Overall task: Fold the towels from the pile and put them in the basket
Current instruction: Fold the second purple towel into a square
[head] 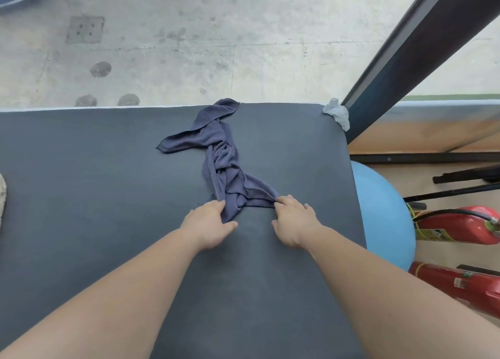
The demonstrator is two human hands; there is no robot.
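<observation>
- Dk-blue towel [221, 164]: crumpled & twisted into a long strip on the table [94, 183], right of centre. It runs from the far edge toward the near side, w/ one flap sticking out to the left.
- The left hand [209, 222] is palm down at the towel's near-left corner. Fingers are curled over the cloth w/ the thumb spread out to the right, gripping that corner. The forearm reaches in straight from the near-left.
- The right hand [293, 220] is palm down at the towel's near-right corner. Fingers are bent & close together, tips holding the hem. The thumb splays left, near the tabletop. The forearm comes in from the near-right.
- Hands are near each other but apart, w/ bare tabletop between them.
- A grey rag [336, 112] sits at the table's far-right corner.
- A blue ball [384, 215] is just beside the right edge.
- 2 red extinguishers [457, 224] lie past it.
- Concrete floor [162, 47] lies beyond the far edge.
- A dark post [422, 47] slants up from by the far-right corner.
</observation>
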